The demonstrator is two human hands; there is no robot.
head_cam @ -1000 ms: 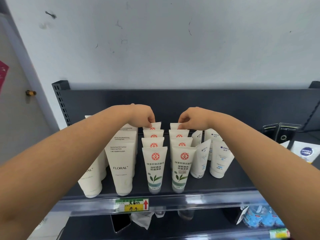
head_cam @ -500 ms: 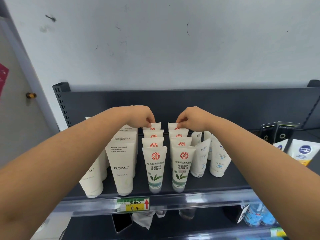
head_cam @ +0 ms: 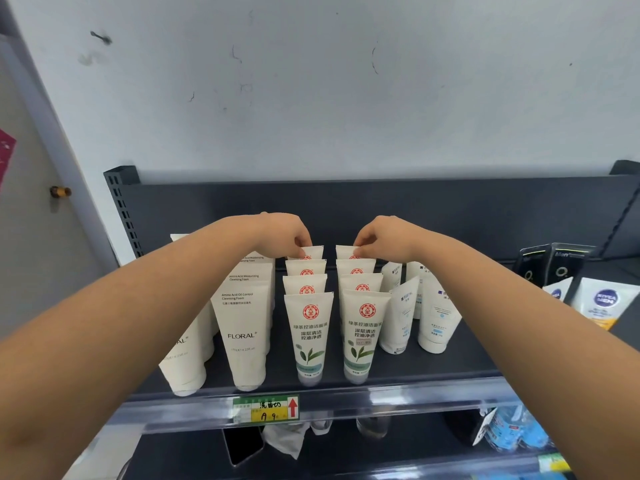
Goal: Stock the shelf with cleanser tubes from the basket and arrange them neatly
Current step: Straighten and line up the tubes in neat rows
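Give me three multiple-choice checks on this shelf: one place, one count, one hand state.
1. The white plastic FLORAL tubes stand where, relative to the white red-logo tubes? A right; B left; C behind.
2. Red-logo tubes per column? A two; B six; C four.
3. The left hand is: A pinching the rearmost left-column tube; B hanging open; C curled, empty.
Answers: B, FLORAL lettering sits left of the red logos; C, four crimped tops line up in each column; A, fingertips pinch that tube's top edge.
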